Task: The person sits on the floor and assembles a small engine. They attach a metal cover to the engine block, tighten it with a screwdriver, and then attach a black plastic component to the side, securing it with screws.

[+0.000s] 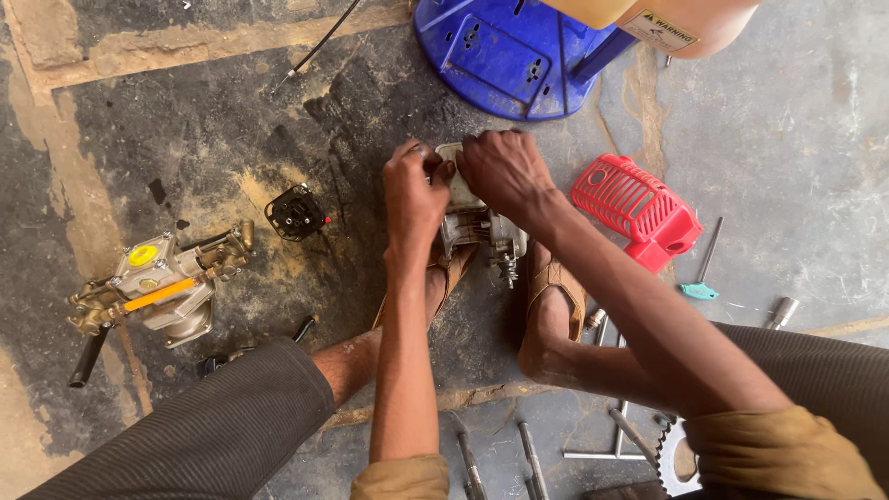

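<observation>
A small grey metal engine block (477, 231) stands on the stone floor between my two sandalled feet. My left hand (414, 190) grips its upper left side with the fingers curled tight. My right hand (505, 171) is closed over the top of the block, right beside the left hand. Both hands hide the top of the engine; its finned lower part and some bolts show below them. My feet press against the block from either side.
A red plastic vented cover (634, 208) lies to the right, with a teal-handled T-wrench (701, 278) and a socket (782, 312) beyond it. A brass pump assembly (157, 287) and a small black part (296, 213) lie left. A blue plastic base (514, 51) stands ahead. Loose rods (528, 454) and a sprocket (671, 458) lie close.
</observation>
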